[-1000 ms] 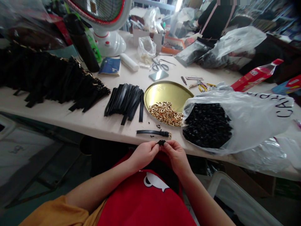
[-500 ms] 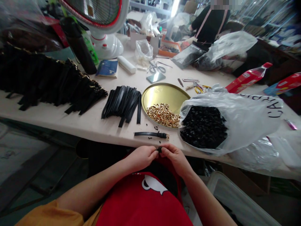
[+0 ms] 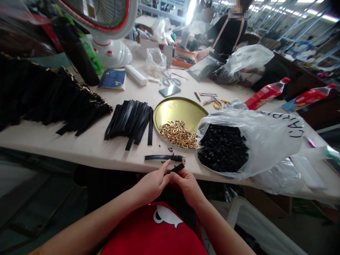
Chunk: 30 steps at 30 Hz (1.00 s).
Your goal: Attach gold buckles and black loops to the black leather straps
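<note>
Both my left hand (image 3: 156, 180) and my right hand (image 3: 186, 181) grip one black leather strap (image 3: 176, 168) just off the table's front edge. Its flat end sticks up between them; the rest is hidden by my fingers. Just beyond lies a finished-looking black strap with a gold buckle (image 3: 163, 157), with small black bits around it. Farther back a gold oval tray (image 3: 183, 106) bears a heap of gold buckles (image 3: 177, 134). To its left is a row of black straps (image 3: 129, 122). On the right a plastic bag (image 3: 268, 141) lies open, full of small black pieces (image 3: 223, 148).
A large pile of black straps (image 3: 39, 95) covers the left side. Behind stand a fan (image 3: 111, 53), a dark bottle (image 3: 75, 53), a blue booklet (image 3: 113, 78), scissors (image 3: 170, 79) and a phone (image 3: 170, 90). Red-labelled bottles (image 3: 267, 94) lie at right. A person (image 3: 228, 32) stands beyond.
The strap's flat end now shows above my fingers, where only a small dark piece showed before. My hands have shifted slightly left and lower, and the view has tilted up.
</note>
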### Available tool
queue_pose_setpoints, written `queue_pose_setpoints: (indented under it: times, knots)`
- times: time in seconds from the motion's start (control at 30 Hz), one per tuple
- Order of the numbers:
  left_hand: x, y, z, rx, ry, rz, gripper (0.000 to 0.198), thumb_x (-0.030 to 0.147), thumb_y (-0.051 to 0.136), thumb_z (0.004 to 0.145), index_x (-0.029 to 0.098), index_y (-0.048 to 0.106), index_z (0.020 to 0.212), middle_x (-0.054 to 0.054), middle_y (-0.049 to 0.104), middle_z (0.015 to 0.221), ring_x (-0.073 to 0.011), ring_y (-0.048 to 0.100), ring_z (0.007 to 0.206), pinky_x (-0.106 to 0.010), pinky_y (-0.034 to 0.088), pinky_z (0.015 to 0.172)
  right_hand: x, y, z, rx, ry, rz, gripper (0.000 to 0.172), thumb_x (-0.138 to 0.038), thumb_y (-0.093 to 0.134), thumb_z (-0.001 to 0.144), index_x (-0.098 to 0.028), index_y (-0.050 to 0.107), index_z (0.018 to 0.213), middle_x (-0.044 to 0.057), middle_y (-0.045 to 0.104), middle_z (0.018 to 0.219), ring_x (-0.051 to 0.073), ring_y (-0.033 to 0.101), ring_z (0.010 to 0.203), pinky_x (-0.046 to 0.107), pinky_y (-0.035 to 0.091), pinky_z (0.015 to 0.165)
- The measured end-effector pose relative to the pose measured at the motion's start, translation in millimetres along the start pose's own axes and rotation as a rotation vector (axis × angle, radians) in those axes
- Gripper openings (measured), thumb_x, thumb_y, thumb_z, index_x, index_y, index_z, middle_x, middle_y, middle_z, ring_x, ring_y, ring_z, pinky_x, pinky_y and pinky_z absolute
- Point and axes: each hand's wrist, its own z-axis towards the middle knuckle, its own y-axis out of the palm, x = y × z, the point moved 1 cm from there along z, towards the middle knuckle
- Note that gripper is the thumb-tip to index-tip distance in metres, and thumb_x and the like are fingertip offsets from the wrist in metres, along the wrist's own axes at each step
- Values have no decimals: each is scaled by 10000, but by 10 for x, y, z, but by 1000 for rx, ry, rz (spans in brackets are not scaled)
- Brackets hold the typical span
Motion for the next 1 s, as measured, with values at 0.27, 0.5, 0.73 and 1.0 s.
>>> queue_pose_setpoints:
  times: [0.27, 0.5, 0.73, 1.0]
  knots:
    - [-58, -114, 115, 114, -12, 16, 368, 413, 281, 879, 168, 549, 943, -65, 633, 827, -210, 577, 761, -283, 396, 663, -387, -204, 168, 27, -197, -442, 271, -457, 586, 721, -191, 634, 707, -15, 551, 589, 123, 478, 569, 256, 383, 569]
    - [-73, -206, 132, 173, 3, -185, 360, 442, 281, 871, 171, 475, 735, 34, 442, 533, -120, 433, 494, -225, 313, 479, -1013, -694, 742, 414, -517, -1518, 144, -222, 501, 761, -178, 634, 793, 84, 593, 847, 190, 542, 717, 300, 377, 659]
    - [-80, -94, 77, 39, -4, -404, 296, 422, 315, 858, 163, 447, 802, 31, 543, 604, -72, 449, 413, -195, 335, 435, -1089, -715, 878, 408, -510, -1529, 108, -188, 509, 737, -174, 614, 712, 83, 602, 821, 192, 556, 750, 295, 376, 686]
    - [169, -231, 107, 231, 30, -561, 330, 466, 378, 821, 155, 450, 736, 71, 402, 500, -51, 332, 388, -173, 267, 381, -971, -415, 316, 25, -205, -317, 237, -405, 625, 696, -181, 565, 744, 30, 665, 739, 129, 596, 633, 267, 453, 623]
